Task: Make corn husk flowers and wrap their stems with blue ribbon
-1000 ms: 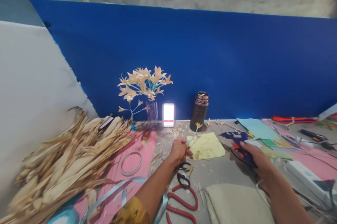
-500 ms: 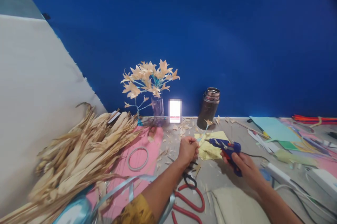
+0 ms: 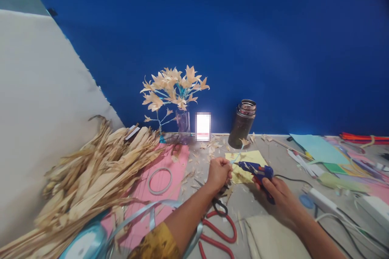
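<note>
Glue gun [image 3: 257, 170] nearer left hand [image 3: 219, 173] (vase [image 3: 183, 123] holds flowers [image 3: 173, 88])

I see a blue glue gun [image 3: 257, 171] with red trigger in the right hand [image 3: 278, 194]. Just past its tip lies pale yellow paper [image 3: 246, 161]. Below the left hand [image 3: 219, 173]: red-handled scissors [image 3: 219, 230]. Left of that grip, a pink sheet [image 3: 152, 194] and tan dried husks [image 3: 88, 178]. Behind, a deep blue board [image 3: 243, 48], peach flowers [image 3: 173, 88], a dark brown bottle [image 3: 242, 124].

Blue glue gun [image 3: 257, 170], red trigger, gripped at handle, nozzle just beside pinching fingers [image 3: 226, 168] holding small stemmed flower [image 3: 241, 145].
</note>
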Tool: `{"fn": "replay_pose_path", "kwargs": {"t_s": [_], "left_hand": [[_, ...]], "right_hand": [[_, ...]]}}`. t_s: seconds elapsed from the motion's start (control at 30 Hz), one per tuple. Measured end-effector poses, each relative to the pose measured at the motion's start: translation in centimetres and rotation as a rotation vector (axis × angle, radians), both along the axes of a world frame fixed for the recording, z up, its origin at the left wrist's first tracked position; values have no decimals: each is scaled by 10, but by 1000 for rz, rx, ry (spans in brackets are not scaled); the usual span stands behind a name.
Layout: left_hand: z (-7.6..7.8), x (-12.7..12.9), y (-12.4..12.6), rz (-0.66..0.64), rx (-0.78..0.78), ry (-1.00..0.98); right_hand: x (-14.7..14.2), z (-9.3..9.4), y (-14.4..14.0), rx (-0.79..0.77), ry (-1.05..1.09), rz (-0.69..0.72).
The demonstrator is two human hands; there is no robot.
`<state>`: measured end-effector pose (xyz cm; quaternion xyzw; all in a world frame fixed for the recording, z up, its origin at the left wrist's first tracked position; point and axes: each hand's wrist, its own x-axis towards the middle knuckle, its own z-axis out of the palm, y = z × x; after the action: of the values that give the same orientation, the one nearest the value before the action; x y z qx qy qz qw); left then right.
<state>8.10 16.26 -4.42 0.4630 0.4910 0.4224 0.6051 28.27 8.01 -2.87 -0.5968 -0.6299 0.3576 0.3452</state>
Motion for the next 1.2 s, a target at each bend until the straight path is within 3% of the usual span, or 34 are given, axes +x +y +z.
{"fn": "replay_pose_path", "kwargs": {"t_s": [1.2], "left_hand": [[4,0,-2,-9,-13,-36]], "right_hand": [[-4,7,0,-3,-93,-27]]}}
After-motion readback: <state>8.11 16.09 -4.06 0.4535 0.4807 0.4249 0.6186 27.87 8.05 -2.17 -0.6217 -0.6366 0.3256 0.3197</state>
